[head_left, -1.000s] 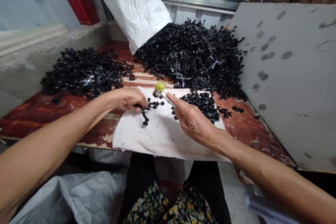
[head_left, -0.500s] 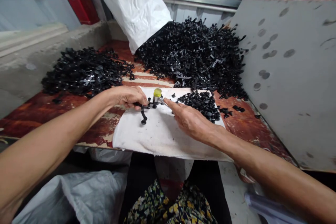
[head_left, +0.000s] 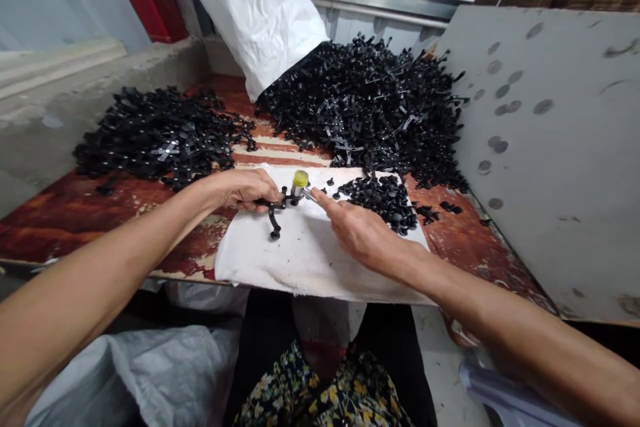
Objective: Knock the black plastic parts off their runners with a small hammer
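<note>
My left hand (head_left: 251, 189) is closed on a black branched plastic part (head_left: 274, 220), whose arms end in small round feet. The part rests on a white cloth (head_left: 280, 267). In my right hand (head_left: 357, 230) is a small hammer (head_left: 300, 181) with a yellow face and a metal shaft; my forefinger lies along the shaft. The hammer's head stands over the right-hand arm of the part, and I cannot tell whether they touch. Beside my right hand, a heap of small black round-headed plugs (head_left: 387, 200) covers the cloth's right side.
A big pile of black plastic strips (head_left: 370, 107) spills from a white sack (head_left: 260, 13) at the back. Another heap of black branched parts (head_left: 160, 137) lies to the left. A grey board (head_left: 555, 167) borders the worn red tabletop (head_left: 470, 233) on the right.
Both hands keep nearly the same place, with the hammer still over the part. The view has shifted slightly; nothing has been let go or taken hold of.
</note>
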{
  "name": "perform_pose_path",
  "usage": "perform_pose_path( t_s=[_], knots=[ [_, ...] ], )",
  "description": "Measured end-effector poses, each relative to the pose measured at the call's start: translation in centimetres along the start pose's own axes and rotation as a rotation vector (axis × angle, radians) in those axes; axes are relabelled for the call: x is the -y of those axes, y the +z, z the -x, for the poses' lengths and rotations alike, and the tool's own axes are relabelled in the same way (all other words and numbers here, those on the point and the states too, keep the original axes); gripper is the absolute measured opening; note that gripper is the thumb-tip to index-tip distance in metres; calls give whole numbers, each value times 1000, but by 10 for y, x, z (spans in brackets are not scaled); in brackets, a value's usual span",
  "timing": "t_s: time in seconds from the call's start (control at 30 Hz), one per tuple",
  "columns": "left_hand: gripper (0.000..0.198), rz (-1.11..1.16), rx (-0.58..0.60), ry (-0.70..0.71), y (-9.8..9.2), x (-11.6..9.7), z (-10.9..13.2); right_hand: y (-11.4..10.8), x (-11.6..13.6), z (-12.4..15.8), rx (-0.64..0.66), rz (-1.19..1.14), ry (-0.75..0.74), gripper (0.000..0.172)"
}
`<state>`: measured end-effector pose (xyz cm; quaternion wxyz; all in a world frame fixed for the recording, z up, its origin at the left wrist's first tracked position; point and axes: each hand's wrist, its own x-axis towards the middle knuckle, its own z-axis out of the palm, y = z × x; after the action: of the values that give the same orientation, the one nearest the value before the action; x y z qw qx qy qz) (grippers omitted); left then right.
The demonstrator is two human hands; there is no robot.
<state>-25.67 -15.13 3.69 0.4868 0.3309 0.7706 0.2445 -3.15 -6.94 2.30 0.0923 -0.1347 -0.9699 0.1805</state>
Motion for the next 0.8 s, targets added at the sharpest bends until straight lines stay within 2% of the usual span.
perform_pose_path(
  t_s=[0.07, 0.17, 0.23, 0.27, 0.33, 0.43, 0.6, 0.7, 0.73, 0.8],
  knots=[
    [28, -17, -4, 54, -1, 4, -1, -6, 4, -4, 43, -26, -18, 67],
    [29, -111, -4, 175, -2, 8, 2, -15, 6, -13, -152, -192, 16, 57],
    [27, -226, 35, 255, -1, 7, 7, -16, 6, -22, -229, -309, 106, 41],
    [27, -289, 66, 299, 1, 5, 11, -15, 6, -27, -224, -374, 155, 32],
    [29, -376, 123, 405, 8, 1, 19, -11, 6, -35, -127, -518, 242, 19],
    [31, -420, 143, 540, 21, -1, 29, -4, 10, -40, 31, -694, 344, 9],
    [28, -510, 37, 614, 33, 10, 38, -1, 21, -36, 98, -866, 338, 18],
    [30, -554, 14, 619, 32, 15, 39, -2, 25, -36, 93, -1005, 436, 21],
    [30, -532, -25, 621, 31, 17, 40, -3, 26, -37, 70, -1055, 482, 22],
    [29, -409, -212, 632, 30, 19, 42, -3, 26, -38, 3, -1134, 545, 23]
  ],
)
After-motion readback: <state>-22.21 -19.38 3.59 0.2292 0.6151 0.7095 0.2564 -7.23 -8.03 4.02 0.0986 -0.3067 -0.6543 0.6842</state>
